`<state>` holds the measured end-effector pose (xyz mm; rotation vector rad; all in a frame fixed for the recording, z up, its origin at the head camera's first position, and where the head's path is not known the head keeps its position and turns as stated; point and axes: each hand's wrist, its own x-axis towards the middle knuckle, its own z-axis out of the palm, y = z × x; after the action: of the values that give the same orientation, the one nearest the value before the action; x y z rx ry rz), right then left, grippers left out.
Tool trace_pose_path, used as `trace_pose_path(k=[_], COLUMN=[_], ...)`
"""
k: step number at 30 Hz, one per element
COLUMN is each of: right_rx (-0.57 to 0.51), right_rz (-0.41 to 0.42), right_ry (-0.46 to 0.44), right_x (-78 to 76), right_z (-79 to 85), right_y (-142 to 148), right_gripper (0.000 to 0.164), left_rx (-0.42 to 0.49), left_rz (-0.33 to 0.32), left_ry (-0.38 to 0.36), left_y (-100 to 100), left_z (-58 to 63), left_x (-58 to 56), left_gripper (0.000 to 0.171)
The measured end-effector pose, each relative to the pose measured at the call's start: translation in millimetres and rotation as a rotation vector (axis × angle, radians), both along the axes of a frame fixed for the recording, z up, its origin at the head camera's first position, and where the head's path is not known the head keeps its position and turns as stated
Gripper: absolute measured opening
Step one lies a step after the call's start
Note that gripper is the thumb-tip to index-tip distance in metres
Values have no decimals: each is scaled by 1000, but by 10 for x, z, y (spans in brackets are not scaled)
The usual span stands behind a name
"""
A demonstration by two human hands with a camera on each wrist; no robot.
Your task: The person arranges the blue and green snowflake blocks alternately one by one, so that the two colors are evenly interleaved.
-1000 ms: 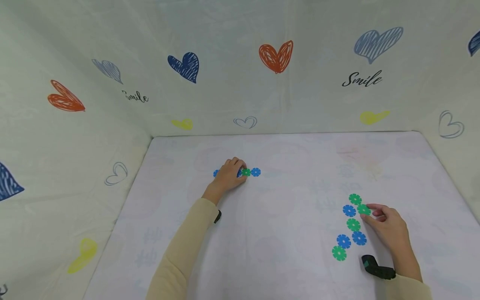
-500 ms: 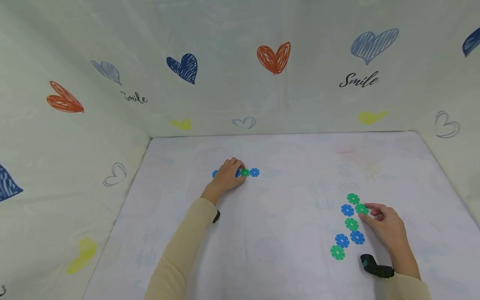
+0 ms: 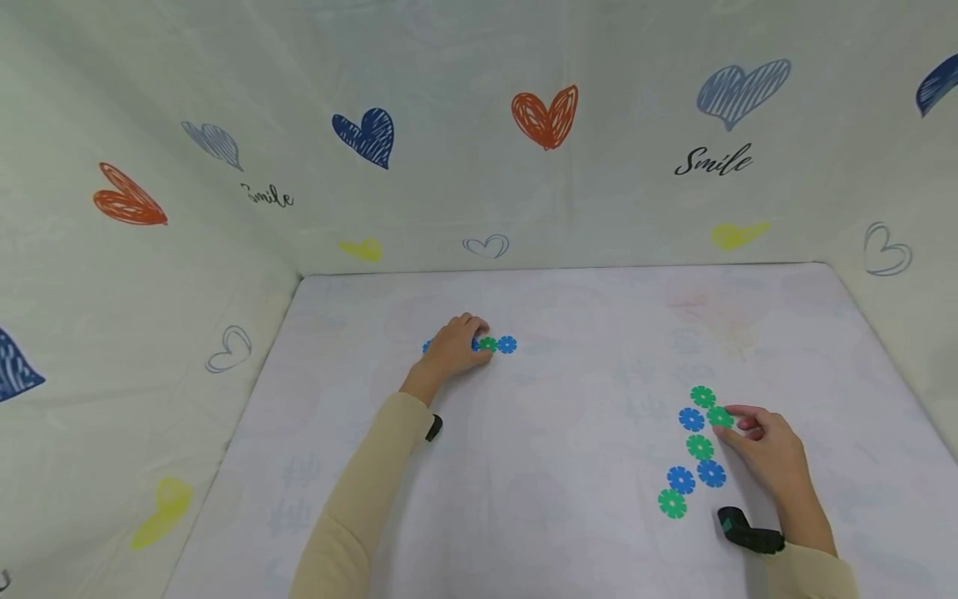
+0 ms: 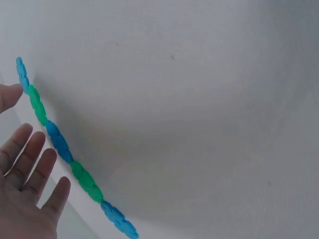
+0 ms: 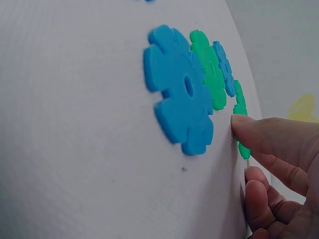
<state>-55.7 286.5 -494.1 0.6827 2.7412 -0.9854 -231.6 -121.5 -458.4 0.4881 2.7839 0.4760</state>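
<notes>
Over the last second, almost nothing is changing: the whole head view is drifting slightly sideways, probably because the wearer's head is moving, while both hands are keeping their places on the white table (image 3: 569,466). For the work, this is seeming like a brief pause, with no disc being added or taken away.

The left hand (image 3: 452,345) is reaching over a row (image 4: 59,141) of discs toward the far side of the table. It is not gripping anything; its fingers are spreading loosely beside the row. Whether the thumb is touching the row is not showing clearly.

The right hand (image 3: 774,445) is pinching a green disc (image 3: 720,417) by its edges, between thumb and forefinger, on the right of the table. Six loose discs (image 3: 699,447), three green and three blue, are lying close by in a straggling column, the held one sitting at its upper right.

From the head, the left hand is covering much of the row, leaving only parts of it showing. The left wrist view is revealing all five discs end to end: blue, green, blue, green, blue. The right wrist view is showing a blue disc (image 5: 184,89) up close, with its notched petals and central slot, and the thumb partly hiding the held disc; the head view is showing that disc's face instead.
</notes>
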Motion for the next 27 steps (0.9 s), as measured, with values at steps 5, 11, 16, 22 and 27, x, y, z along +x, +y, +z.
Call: trace_pose_path(k=[5,11,16,22,27], right_rx=[3,3,5,1,-1], right_rz=[-4,3,18,34,35], right_ry=[-4,-9,-13,-18,-28], right_x=[-7,-15,-15,-16,-19], right_z=[-12,-18,-6,21,45], right_y=[7,16,19,18,13], right_gripper=[50,49,49,48,49], left_rx=[10,20,31,39,53], left_rz=[-36,-36,-33,-42,-55], left_ry=[32,56,68,98,119], left_y=[54,132,178,208,222], left_z=[7,-26,-64,-95,-122], left_x=[3,10,28,31,27], left_gripper=[45,42,39,37,36])
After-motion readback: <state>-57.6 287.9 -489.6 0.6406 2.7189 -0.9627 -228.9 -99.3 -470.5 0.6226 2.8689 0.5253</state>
